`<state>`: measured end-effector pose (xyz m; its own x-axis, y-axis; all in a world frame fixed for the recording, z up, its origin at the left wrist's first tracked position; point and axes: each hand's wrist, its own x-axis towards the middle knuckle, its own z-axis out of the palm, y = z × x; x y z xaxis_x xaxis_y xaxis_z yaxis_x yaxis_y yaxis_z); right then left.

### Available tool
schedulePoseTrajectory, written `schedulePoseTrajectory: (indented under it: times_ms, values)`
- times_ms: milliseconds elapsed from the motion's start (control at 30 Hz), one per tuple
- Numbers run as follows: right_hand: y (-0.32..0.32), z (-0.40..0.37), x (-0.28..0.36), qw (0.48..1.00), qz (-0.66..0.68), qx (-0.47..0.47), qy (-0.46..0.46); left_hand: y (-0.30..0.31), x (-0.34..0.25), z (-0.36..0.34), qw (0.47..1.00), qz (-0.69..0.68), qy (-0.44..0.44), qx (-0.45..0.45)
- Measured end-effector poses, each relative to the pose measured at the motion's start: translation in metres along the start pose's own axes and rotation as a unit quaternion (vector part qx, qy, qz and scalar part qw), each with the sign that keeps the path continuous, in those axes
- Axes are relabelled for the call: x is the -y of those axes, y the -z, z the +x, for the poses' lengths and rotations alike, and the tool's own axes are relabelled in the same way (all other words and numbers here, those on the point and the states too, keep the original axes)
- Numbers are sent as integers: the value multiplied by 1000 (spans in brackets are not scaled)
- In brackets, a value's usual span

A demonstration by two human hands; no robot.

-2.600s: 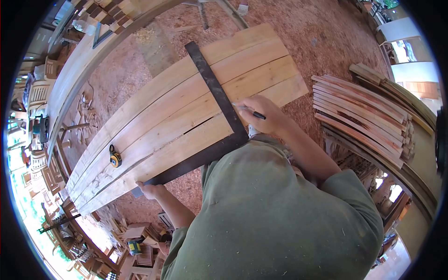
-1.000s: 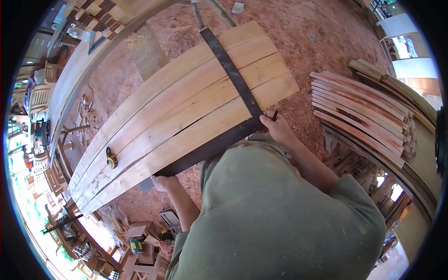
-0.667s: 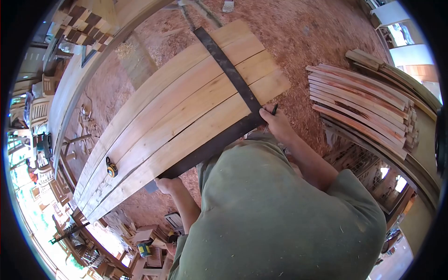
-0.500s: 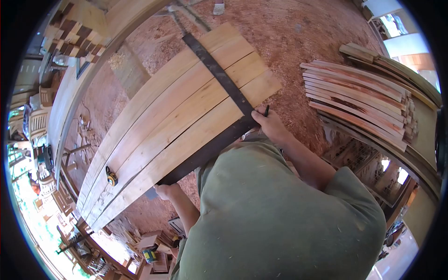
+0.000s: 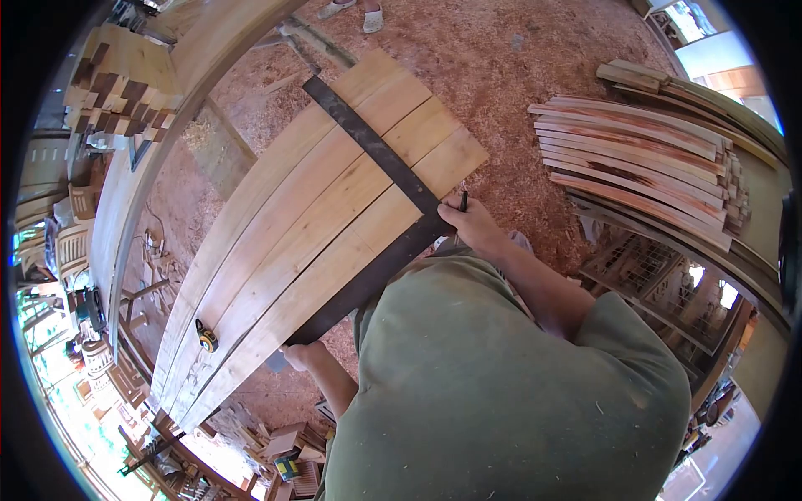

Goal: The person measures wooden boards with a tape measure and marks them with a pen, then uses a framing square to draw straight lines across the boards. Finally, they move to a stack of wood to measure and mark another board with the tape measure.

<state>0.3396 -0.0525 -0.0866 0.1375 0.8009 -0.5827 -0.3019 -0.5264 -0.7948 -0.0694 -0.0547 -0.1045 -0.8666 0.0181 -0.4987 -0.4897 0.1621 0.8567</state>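
Note:
A large dark L-shaped carpenter's square (image 5: 372, 144) lies over several pale wooden planks (image 5: 276, 225) set side by side. Its long arm crosses the planks, and its wider arm runs along their edge nearest me. My right hand (image 5: 472, 224) is closed at the square's corner, with a black pen (image 5: 464, 200) sticking up from the fingers. At the far end of the wider arm, my left hand (image 5: 306, 356) is closed around the square's tip, its fingers partly hidden underneath. A yellow and black tape measure (image 5: 206, 336) rests on the planks toward the left.
Stacked reddish boards (image 5: 626, 163) lie on a bench at right. Cut wood blocks (image 5: 125, 83) are piled upper left, by a long curved-looking table edge (image 5: 180, 108). Shavings cover the floor (image 5: 535, 75). Another person's feet (image 5: 373, 20) stand at the top.
My view has turned slightly, so the planks and square appear shifted left. More of another person's feet shows at the top. Both hands keep their places on the square.

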Motion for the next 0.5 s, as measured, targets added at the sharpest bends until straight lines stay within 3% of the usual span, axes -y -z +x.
schedulePoseTrajectory:
  times_ms: [200,267,300,333,367,400,467,500]
  values:
    - [7,4,-3,1000,-26,1,4,-2,1,4,1000,2,-1,9]
    - [13,-2,14,986,-163,30,20,-4,-1,0,1000,-1,2,4]
    - [20,-4,26,986,-162,31,22,-5,-2,-5,999,-36,0,28]
    - [29,-8,38,933,-348,3,91,-4,-3,-9,996,-71,-3,51]
    - [34,-12,51,841,-518,-26,155,-3,-5,-15,996,-72,-5,51]
    - [37,-18,70,842,-516,-25,156,-3,-8,-22,995,-87,3,56]
    - [41,-25,102,935,-347,-45,53,-6,-9,-23,993,-103,12,64]
    - [41,-21,103,936,-346,-46,55,-6,-8,-21,996,-77,5,52]
